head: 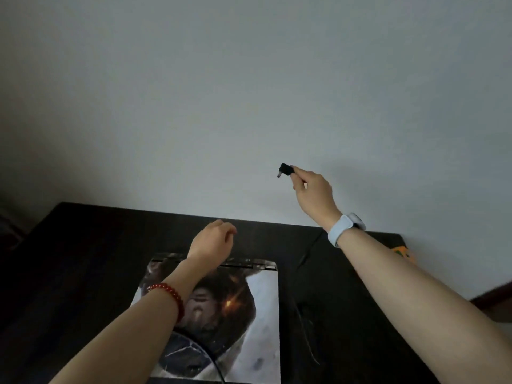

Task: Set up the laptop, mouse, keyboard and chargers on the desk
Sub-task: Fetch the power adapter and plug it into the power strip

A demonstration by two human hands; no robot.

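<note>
While your right hand (311, 189) pinches the plug (285, 170) up in front of the wall (249, 92), the closed laptop (221, 314) lies flat on the worktop (83, 259). Your left hand (213, 242) hovers over its far edge, fingers loosely curled, holding nothing.

Her right hand (313, 189) is raised against the wall, pinching a black charger plug (285, 170). The left hand (212, 241), fingers loosely curled, hovers over the closed laptop (257, 322) on the dark worktop (83, 259) below.
</note>
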